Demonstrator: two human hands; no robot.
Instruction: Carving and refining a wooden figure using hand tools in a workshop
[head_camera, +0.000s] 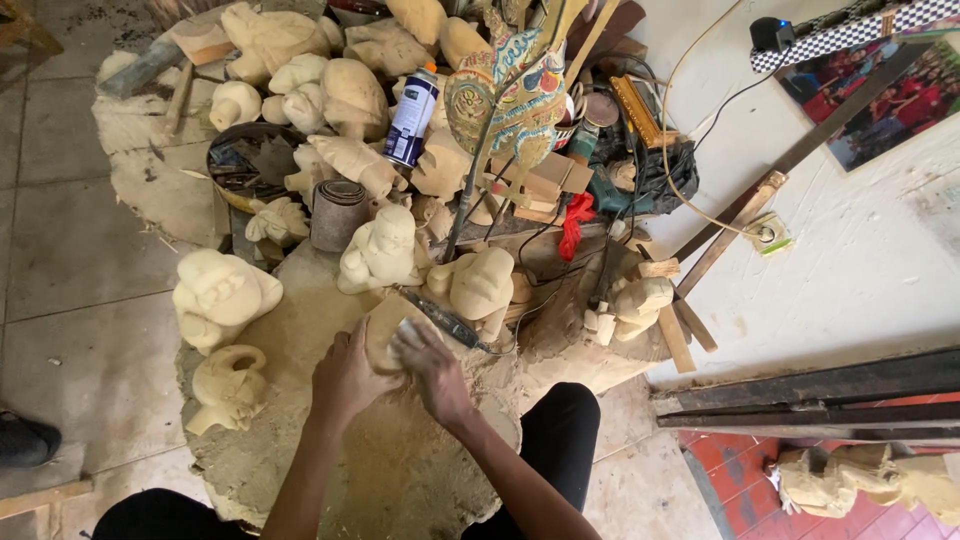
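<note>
I see a pale, unpainted wooden carving (385, 330), rounded and tan like raw wood, sitting low on the dust-covered surface (300, 330) just in front of the row of finished figures. A small whitish scrap of sandpaper (408, 327) lies pressed flat against its top right face, partly covered.

A white spray can (413, 115) with a blue label stands among pale carvings. A colourful photo poster (880, 100) hangs on the white wall, far right

Left hand (345, 378) and right hand (430, 365) side by side, fingers curled, forearms extended forward
</note>
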